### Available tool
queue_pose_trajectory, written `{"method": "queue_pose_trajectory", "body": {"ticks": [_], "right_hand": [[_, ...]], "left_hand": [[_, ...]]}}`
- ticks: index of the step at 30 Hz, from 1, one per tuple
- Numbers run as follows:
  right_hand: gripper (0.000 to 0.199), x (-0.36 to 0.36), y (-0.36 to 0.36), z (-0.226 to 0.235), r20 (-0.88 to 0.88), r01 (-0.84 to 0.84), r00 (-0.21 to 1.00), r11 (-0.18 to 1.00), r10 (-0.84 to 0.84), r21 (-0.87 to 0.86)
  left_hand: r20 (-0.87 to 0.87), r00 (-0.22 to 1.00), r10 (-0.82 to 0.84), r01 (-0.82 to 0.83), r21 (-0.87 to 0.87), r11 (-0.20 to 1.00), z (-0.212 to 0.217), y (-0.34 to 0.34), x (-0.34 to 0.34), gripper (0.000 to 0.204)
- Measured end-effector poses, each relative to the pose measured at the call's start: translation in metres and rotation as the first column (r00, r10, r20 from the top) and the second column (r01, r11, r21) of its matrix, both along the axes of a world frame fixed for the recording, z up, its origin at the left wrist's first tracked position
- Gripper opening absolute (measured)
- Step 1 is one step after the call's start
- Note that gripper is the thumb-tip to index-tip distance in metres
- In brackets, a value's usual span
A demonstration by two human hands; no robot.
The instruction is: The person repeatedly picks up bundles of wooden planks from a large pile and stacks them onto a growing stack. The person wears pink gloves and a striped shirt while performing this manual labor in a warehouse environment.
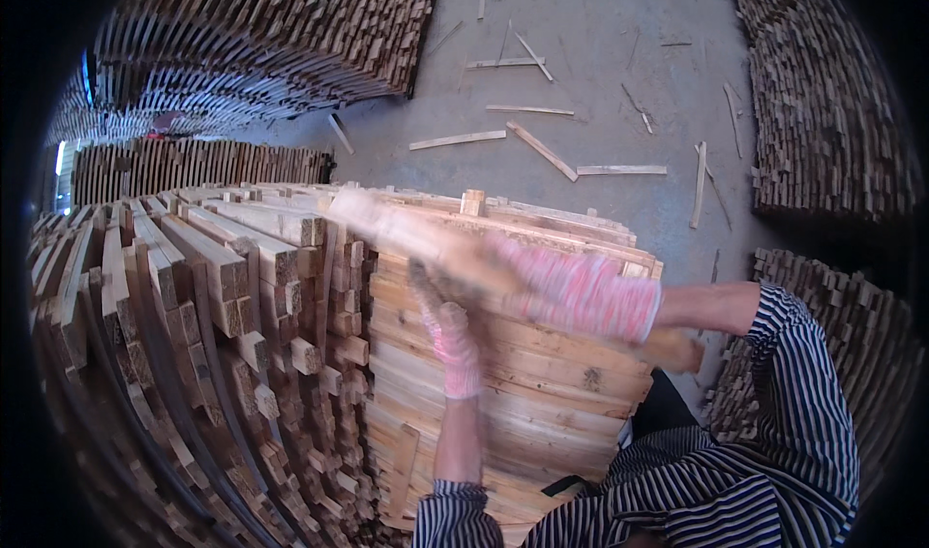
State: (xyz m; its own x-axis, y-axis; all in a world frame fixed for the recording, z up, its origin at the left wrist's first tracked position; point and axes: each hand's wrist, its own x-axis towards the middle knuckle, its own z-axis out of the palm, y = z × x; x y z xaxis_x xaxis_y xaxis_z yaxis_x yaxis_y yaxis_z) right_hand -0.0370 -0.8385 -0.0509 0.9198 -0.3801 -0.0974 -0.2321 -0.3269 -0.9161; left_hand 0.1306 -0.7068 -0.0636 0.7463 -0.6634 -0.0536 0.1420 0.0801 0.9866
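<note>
My right hand (581,282), in a pink-and-white knitted glove, reaches across from the right, closed around a wooden board (397,224). The board is smeared by motion and slants over the top of a stack of pale planks (542,364), its far end pointing left. Just below the board is my left hand (447,330), gloved alike with dark, dirty fingers. Its fingers stretch upward, apart from the thumb, with nothing visible in them. Whether those fingertips touch the board or the stack, I cannot tell.
Tall rows of stacked wooden strips (223,258) stand close on the left. More wood stacks rise at the back left (281,25) and along the right (823,93). Several loose wood slats (542,151) are scattered over the grey concrete floor (600,74).
</note>
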Motion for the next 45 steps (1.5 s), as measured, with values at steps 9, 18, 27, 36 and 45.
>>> {"method": "queue_pose_trajectory", "body": {"ticks": [9, 18, 27, 36, 45], "right_hand": [[0.069, 0.132, -0.091, -0.089, -0.083, -0.198, 0.980, 0.857, 0.180, -0.476], [0.053, 0.243, -0.065, -0.094, -0.211, -0.513, 0.834, 0.577, 0.510, -0.635], [0.061, 0.278, -0.096, -0.094, -0.283, -0.578, 0.802, 0.566, 0.526, -0.588], [0.061, 0.259, -0.101, -0.115, -0.224, -0.538, 0.825, 0.600, 0.519, -0.592], [0.062, 0.234, -0.074, -0.133, -0.085, -0.349, 0.916, 0.673, 0.393, -0.652]], "left_hand": [[-0.199, 0.822, 0.533, -0.435, 0.383, 0.815, 0.015, 0.096, -0.030, 0.078], [0.721, 0.418, -0.553, 0.091, 0.573, 0.815, 0.038, -0.004, 0.004, 0.050], [0.435, 0.003, -0.901, -0.007, 0.901, 0.435, -0.010, -0.070, 0.015, 0.047], [0.581, 0.023, -0.813, 0.036, 0.813, 0.582, -0.023, -0.061, 0.020, 0.049], [0.496, 0.044, -0.867, 0.043, 0.866, 0.498, -0.020, -0.060, 0.021, 0.047]]}}
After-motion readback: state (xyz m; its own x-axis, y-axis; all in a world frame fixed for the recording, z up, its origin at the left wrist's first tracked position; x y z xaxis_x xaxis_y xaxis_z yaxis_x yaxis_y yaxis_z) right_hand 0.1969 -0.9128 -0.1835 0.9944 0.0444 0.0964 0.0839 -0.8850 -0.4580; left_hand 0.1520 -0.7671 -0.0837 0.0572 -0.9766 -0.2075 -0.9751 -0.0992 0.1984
